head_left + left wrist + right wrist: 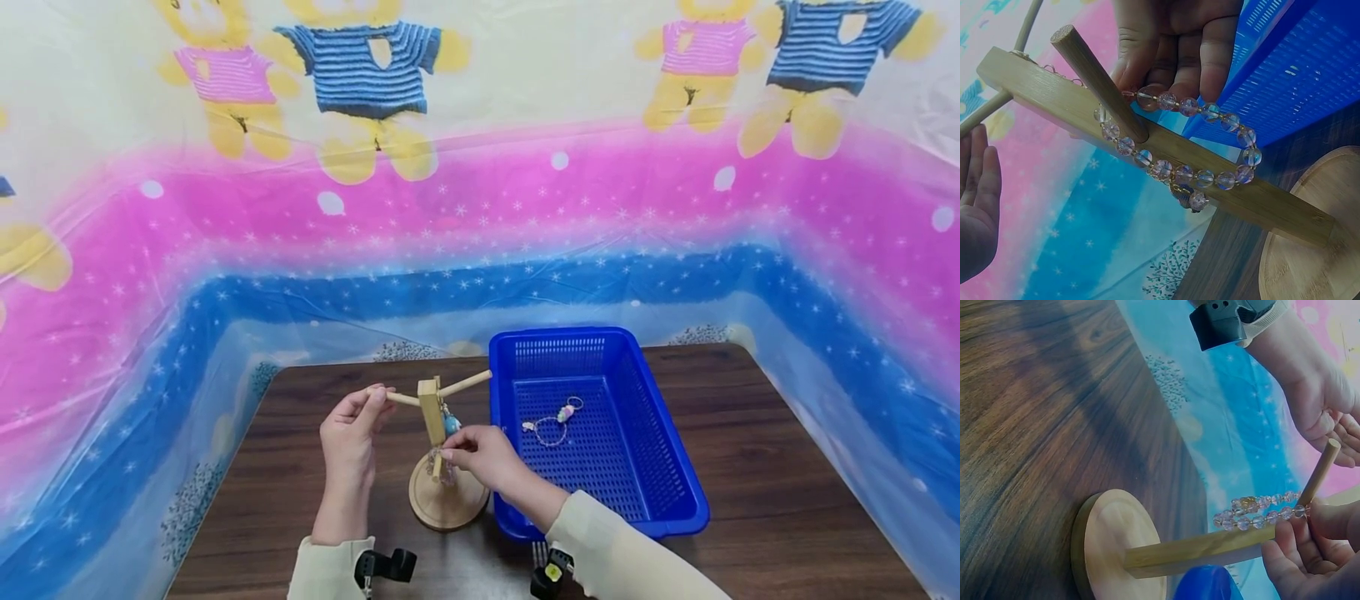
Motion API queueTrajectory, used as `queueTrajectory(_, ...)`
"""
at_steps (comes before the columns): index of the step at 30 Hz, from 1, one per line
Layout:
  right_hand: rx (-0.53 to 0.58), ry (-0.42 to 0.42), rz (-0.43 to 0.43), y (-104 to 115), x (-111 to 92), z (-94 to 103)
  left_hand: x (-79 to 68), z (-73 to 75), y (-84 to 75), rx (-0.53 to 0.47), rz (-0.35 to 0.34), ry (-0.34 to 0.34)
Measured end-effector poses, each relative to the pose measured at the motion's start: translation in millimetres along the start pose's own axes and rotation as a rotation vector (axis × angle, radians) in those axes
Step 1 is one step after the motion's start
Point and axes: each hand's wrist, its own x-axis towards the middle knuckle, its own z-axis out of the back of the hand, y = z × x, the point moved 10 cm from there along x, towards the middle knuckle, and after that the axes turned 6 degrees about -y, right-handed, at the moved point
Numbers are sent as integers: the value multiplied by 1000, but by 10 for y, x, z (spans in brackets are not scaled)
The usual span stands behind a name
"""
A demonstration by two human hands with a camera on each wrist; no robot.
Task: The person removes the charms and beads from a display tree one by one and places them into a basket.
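A printed cloth backdrop [510, 196] with teddy-bear figures and pink and blue bands rises behind a dark wood-grain table [765, 450]. On the tabletop sits a blue perforated plastic basket [663, 450], with a round-based wooden jewelry stand [432, 417] just beside it on the person's left. Two hands work at the stand from cream sleeves: the left hand [352, 429] pinches the end of one side peg [403, 399], while the right hand [483, 454] reaches across to the post's near side, thumb and fingers pinching a clear-and-pink beaded bracelet [1225, 181]. The bracelet's loop encircles the near peg [1100, 84] and lies against the post; the grip is on one edge of the loop, close beside that peg. Inside the basket lie a second bracelet [550, 444] and a pastel keyring charm [566, 413]. A small blue charm [451, 423] hangs by the post.
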Motion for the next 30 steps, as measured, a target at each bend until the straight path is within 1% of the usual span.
queueTrajectory(6, -43, 16, 68, 85, -40, 2, -6, -3, -10, 1, -5, 1)
queueTrajectory(10, -48, 36, 94, 124, -77, -24, -8, 25, -22, -1, -10, -11)
queueTrajectory(16, -44, 54, 106, 170, -121, -39, -3, 39, -37, -7, -15, -9)
queueTrajectory(21, -47, 72, 110, 204, -152, -46, 0, 45, -40, -1, -15, -21)
queueTrajectory(26, -61, 82, 120, 231, -182, -37, -1, 11, -39, 18, -17, -7)
queueTrajectory(30, -58, 94, 125, 253, -203, -32, -13, -9, -48, 11, -22, 1)
